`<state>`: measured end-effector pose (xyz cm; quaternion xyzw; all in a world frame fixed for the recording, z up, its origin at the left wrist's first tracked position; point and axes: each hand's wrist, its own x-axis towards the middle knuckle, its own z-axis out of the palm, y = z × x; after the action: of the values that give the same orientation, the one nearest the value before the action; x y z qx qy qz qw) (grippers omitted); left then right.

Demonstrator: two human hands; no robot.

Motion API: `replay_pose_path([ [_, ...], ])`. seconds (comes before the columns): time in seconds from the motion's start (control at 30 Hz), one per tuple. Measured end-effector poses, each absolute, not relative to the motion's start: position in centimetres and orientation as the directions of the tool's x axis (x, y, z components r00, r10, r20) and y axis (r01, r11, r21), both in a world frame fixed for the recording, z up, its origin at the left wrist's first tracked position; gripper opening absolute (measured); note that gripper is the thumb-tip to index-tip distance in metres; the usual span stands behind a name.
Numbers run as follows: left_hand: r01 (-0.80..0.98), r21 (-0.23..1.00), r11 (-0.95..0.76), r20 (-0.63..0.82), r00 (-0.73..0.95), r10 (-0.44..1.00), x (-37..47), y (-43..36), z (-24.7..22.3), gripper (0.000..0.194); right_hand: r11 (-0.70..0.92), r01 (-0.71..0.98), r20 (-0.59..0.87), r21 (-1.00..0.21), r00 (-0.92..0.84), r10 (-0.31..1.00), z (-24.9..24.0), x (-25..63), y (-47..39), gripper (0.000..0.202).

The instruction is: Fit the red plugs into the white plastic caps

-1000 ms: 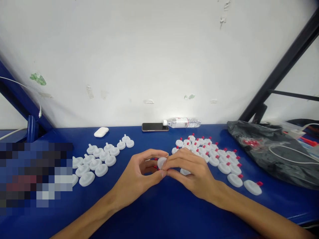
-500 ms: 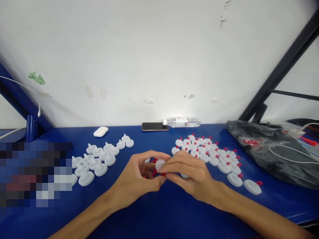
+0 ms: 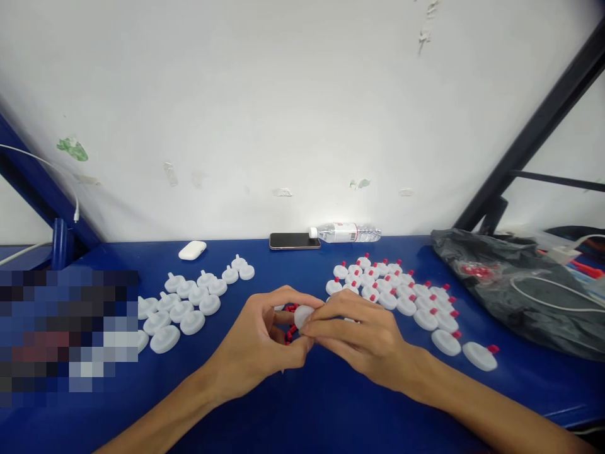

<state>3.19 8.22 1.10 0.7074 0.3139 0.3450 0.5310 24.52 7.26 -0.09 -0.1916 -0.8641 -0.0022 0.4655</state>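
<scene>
Both hands meet at the middle of the blue surface [image 3: 302,403]. The left hand [image 3: 258,343] and right hand [image 3: 363,337] pinch one white cap [image 3: 302,315] between their fingers, which are drawn narrow around it, with small red plugs [image 3: 289,333] cupped in the left palm. The cap looks light, stiff and smooth — likely slippery, so best gripped by its round rim. Plain white caps [image 3: 186,309] lie to the left, red-tipped caps [image 3: 401,296] to the right — well apart. A phone [image 3: 293,241] and bottle [image 3: 347,232] sit by the wall.
</scene>
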Motion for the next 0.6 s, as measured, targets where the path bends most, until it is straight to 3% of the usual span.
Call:
replay_pose_path([
  [0.13, 0.282, 0.833, -0.475, 0.275, 0.534, 0.799, 2.6, 8.7, 1.4, 0.044, 0.892, 0.385, 0.801, -0.238, -0.442, 0.404, 0.2, 24.7, 7.5, 0.016],
  [0.23, 0.511, 0.522, -0.683, 0.468, 0.498, 0.73, 1.2, 10.2, 1.3, 0.042, 0.81, 0.508, 0.756, -0.293, -0.395, 0.522, 0.2, 25.1, 7.9, 0.012],
  [0.4, 0.754, 0.18, -0.632, 0.561, 0.45, 0.695, -1.3, 13.7, 0.2, 0.048, 0.702, 0.656, 0.638, -0.278, -0.42, 0.645, -0.4, 25.7, 8.9, 0.012],
  [0.6, 0.814, 0.008, -0.581, 0.519, 0.493, 0.698, -2.2, 15.1, -1.1, 0.048, 0.668, 0.717, 0.578, -0.197, -0.465, 0.67, -1.0, 26.0, 9.4, 0.019],
])
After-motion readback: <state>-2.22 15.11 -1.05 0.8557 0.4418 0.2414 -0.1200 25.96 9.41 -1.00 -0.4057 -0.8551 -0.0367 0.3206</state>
